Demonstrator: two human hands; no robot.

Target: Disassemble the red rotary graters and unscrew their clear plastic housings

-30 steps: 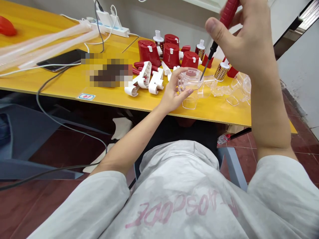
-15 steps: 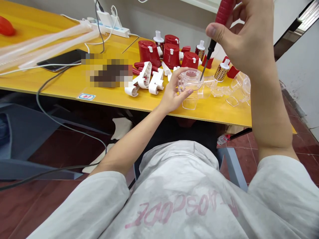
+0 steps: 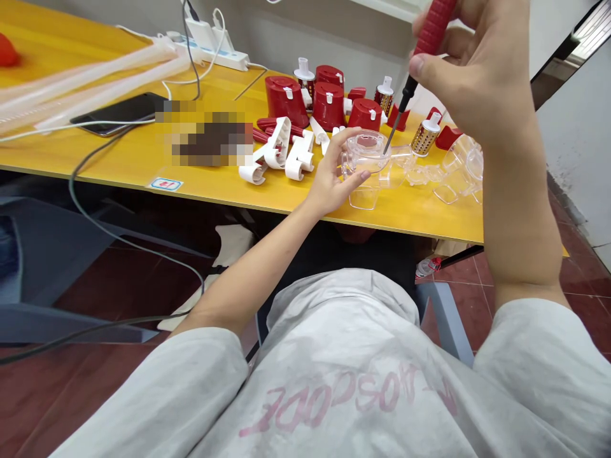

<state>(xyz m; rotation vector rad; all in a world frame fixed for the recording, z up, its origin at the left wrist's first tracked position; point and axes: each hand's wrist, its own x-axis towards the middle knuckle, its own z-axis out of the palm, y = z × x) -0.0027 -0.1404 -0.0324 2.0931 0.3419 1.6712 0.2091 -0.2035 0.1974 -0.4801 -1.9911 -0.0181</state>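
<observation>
My left hand [image 3: 338,177] is closed around the near-left side of a clear plastic housing [image 3: 370,166], thumb in front and fingers behind, on the table's near part. In my right hand [image 3: 470,60], raised above it, is a screwdriver [image 3: 433,32] with a red ribbed handle and a dark shaft. The shaft slants down to the left, and its tip meets the right side of the housing's round top; a screw there is too small to make out. White plastic brackets [image 3: 277,147] lie left of my left hand. Red cups [image 3: 328,107] stand behind the housing.
More clear plastic parts [image 3: 458,168] and a perforated metal drum [image 3: 424,135] lie to the right. Further left are a phone [image 3: 121,113], clear tubes [image 3: 95,79], a power strip [image 3: 224,56] and loose cables. The yellow table's [image 3: 214,187] front edge runs close before me.
The top of the screwdriver has tipped slightly to the right, with my right hand moving along and its fingers shifting on the handle. My left hand and the housing stay in place.
</observation>
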